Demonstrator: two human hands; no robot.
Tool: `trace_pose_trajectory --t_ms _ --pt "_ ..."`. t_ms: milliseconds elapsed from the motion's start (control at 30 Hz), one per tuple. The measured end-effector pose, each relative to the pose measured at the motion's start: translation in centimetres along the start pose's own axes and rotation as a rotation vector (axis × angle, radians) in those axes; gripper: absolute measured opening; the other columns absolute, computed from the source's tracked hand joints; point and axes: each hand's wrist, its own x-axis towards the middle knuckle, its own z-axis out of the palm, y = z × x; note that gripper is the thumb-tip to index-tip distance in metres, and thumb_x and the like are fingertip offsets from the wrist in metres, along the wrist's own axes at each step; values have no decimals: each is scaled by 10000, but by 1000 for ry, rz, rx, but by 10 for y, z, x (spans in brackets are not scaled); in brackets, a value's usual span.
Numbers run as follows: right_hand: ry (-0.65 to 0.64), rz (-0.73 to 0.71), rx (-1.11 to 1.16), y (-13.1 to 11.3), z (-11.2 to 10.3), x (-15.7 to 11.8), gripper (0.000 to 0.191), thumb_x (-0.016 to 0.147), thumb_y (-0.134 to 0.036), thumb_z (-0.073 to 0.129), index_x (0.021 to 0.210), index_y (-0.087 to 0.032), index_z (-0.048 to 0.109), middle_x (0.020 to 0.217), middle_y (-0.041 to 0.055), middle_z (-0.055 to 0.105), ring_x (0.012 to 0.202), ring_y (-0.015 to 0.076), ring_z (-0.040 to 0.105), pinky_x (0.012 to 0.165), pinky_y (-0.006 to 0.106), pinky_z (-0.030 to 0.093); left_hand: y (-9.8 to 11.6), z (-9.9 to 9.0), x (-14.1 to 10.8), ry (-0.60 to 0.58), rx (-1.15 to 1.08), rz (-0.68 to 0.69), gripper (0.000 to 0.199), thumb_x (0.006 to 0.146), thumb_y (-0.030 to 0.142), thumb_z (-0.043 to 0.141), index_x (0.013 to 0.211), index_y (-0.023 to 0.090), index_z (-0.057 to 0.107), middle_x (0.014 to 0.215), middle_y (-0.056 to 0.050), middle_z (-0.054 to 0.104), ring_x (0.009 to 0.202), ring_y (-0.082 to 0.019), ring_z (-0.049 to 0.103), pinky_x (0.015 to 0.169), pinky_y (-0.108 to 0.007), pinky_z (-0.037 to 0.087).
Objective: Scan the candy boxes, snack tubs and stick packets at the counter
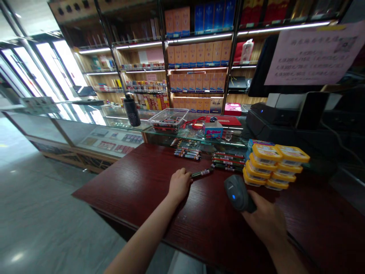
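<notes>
While the left hand (pixel 180 184) pinches one end of a slim stick (pixel 202 174) midway between the counter's (pixel 137 179) near and far edges, the other end lies so close to the piled sticks (pixel 228 161) that a careless sweep might scatter them. The right hand's (pixel 266 217) grip is wrapped around the handle of a scanner (pixel 238 192); swung toward the far edge, its head could knock the stacked tubs (pixel 273 165), whose tall columns would probably topple. The stick has a dark, labelled wrapper; the scanner is rounded and dark; the tubs are boxy, yellow-lidded, apparently plastic; the counter shows glossy reddish wood grain.
</notes>
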Motion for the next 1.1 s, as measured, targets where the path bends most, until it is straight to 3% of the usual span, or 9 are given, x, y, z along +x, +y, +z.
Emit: trace_pose_trajectory --t_ms 100,200,300,367,467,600,733,867,1100 --pt "27 -56 30 2 4 -4 250 786 -318 520 990 -195 598 907 80 714 792 227 667 670 300 445 -9 -9 14 -39 86 -22 148 839 252 545 921 203 658 982 -75 576 958 -224 516 801 -339 390" --pt "9 -57 60 -2 1 -4 228 792 -296 508 983 -202 589 916 67 712 795 218 665 675 297 443 -25 -16 35 24 130 -40 185 856 204 490 926 210 661 996 -80 581 990 -230 504 830 -352 383" --pt "-11 -19 48 -7 -2 -2 225 785 -280 508 983 -205 585 903 58 710 785 214 664 667 291 446 -39 -13 55 117 124 -40 248 866 206 469 1025 232 658 1062 -81 572 1038 -230 483 875 -346 382" --pt "-15 -2 39 -9 -3 -2 238 780 -268 504 993 -198 584 905 61 709 791 216 665 673 291 451 -41 -6 62 117 89 -8 268 865 229 482 1066 253 657 1104 -76 560 1064 -226 472 904 -331 382" --pt "-8 -18 45 -8 -1 -2 251 776 -252 488 1000 -191 584 927 71 710 809 216 666 693 294 457 -38 9 62 59 27 52 297 887 262 455 1118 267 642 1123 -74 551 1067 -208 474 926 -312 386" --pt "-6 -11 67 -6 2 -2 237 773 -250 484 982 -205 589 921 63 710 798 211 662 689 293 453 -32 22 60 64 34 39 434 896 281 447 1329 278 473 1204 -99 503 1073 -216 476 928 -336 397" --pt "-20 -5 72 -6 3 -2 235 775 -265 490 977 -211 596 904 61 709 787 216 659 663 297 448 -33 23 62 75 72 66 465 874 310 498 1337 298 458 1345 -107 404 1182 -259 406 977 -373 367" --pt "-21 -4 77 -6 3 -2 236 783 -278 485 981 -209 595 895 53 709 786 216 666 666 298 451 -34 21 60 53 57 90 444 884 310 481 1327 298 459 1276 -93 470 1157 -243 413 966 -363 371" --pt "-16 11 88 -6 2 -3 237 768 -294 501 967 -213 599 875 45 712 770 217 667 649 298 443 -31 25 53 122 101 6 413 906 320 420 1315 280 468 1268 -90 496 1135 -253 431 913 -363 400"
